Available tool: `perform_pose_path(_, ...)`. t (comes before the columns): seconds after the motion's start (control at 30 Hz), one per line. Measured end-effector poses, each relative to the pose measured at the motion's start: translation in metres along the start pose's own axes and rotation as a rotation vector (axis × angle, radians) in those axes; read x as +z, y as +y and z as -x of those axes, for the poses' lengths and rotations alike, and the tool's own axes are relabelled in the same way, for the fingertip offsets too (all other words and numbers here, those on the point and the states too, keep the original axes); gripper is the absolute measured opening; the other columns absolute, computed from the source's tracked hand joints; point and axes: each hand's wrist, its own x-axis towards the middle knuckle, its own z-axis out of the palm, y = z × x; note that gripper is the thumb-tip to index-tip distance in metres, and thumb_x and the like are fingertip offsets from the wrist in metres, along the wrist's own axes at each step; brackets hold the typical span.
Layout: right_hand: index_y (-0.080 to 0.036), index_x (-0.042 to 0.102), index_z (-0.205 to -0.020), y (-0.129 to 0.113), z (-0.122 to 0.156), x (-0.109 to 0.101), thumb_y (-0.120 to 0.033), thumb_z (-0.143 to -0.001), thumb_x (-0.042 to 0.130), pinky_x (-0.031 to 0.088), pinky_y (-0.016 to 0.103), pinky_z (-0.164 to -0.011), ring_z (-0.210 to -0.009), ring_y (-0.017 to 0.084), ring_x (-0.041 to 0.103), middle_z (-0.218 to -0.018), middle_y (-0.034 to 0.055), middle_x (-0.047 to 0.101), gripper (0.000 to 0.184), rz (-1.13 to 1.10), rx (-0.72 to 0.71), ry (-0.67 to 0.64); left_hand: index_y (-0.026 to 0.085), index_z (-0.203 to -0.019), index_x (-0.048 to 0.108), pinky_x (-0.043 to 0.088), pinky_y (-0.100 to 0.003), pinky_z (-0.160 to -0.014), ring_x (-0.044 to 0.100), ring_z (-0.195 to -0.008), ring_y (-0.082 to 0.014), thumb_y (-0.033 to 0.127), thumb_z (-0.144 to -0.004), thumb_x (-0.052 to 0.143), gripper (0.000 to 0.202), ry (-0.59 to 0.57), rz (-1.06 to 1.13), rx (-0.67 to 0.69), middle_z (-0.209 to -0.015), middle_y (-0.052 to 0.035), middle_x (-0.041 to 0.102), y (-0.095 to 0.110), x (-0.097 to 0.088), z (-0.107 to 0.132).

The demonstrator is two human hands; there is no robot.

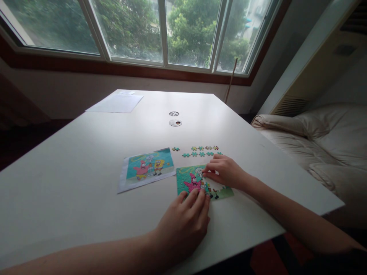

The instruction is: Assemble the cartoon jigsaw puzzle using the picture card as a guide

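A partly built cartoon jigsaw puzzle [190,179] lies on the white table [86,160] in front of me. My left hand [185,221] rests on the puzzle's near edge, fingers stretched out flat and pressing it down. My right hand [225,172] sits on the puzzle's right part, its fingers curled in a pinch at a spot near the middle; whether a piece is in them I cannot see. Several loose puzzle pieces [200,151] lie in rows just beyond the puzzle. A printed reference picture [147,168] of the same cartoon lies to the left.
A sheet of paper [116,103] lies at the table's far left. Two round cable holes [174,118] sit mid-table. A cream sofa [321,141] stands to the right, close to the table's edge. A wide window runs along the back wall, with a thin stick [230,82] leaning there.
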Motion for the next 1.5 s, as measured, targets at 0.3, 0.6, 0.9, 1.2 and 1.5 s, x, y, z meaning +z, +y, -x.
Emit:
perform_pose_path(0.3,-0.018,0.067,-0.073,-0.003,0.0,-0.003,-0.032,-0.086,0.053,0.036,0.027,-0.064,-0.066,0.016,0.049,-0.061,0.0036,0.063,0.023,0.05,-0.031,-0.03,0.008,-0.12,0.052,0.045,-0.042,-0.082,0.053,-0.107,-0.0287,0.022,-0.094,0.034,0.035,-0.012,0.012,-0.002,-0.12,-0.0148,0.057,0.0,0.004,0.001)
perform_pose_path(0.6,-0.02,0.066,-0.081,0.006,-0.006,-0.007,-0.026,-0.085,0.054,0.04,0.026,-0.069,-0.071,0.015,0.054,-0.07,0.0025,0.065,0.014,-0.108,0.004,-0.027,0.009,-0.118,0.054,0.045,-0.041,-0.081,0.055,-0.105,-0.0279,0.023,-0.093,0.038,0.033,-0.004,0.014,-0.008,-0.118,-0.0137,0.059,0.0,0.001,0.0)
perform_pose_path(0.9,-0.017,0.066,-0.078,0.031,-0.055,-0.006,-0.023,-0.079,0.06,0.039,0.023,-0.063,-0.066,0.012,0.053,-0.07,0.0017,0.062,0.009,-0.186,0.055,-0.057,0.01,-0.119,0.053,0.044,-0.041,-0.083,0.054,-0.105,-0.0278,0.023,-0.093,0.038,0.033,0.033,0.024,-0.029,-0.12,-0.0126,0.058,0.0,0.007,0.002)
perform_pose_path(1.2,-0.013,0.067,-0.087,0.029,-0.129,0.012,-0.022,-0.077,0.061,0.04,0.022,-0.062,-0.067,0.01,0.055,-0.078,0.0039,0.065,0.015,-0.344,0.129,-0.238,0.011,-0.119,0.053,0.045,-0.041,-0.083,0.054,-0.106,-0.028,0.024,-0.092,0.04,0.033,0.025,0.027,-0.039,-0.119,-0.0129,0.058,0.001,0.004,0.002)
perform_pose_path(1.5,-0.014,0.068,-0.088,0.029,-0.163,0.023,-0.029,-0.067,0.07,0.041,0.024,-0.058,-0.069,0.013,0.056,-0.085,0.0049,0.065,0.026,-0.384,0.167,-0.444,0.011,-0.117,0.055,0.046,-0.041,-0.081,0.055,-0.104,-0.028,0.023,-0.092,0.039,0.032,0.037,0.041,-0.048,-0.118,-0.0125,0.059,0.001,0.002,0.0)
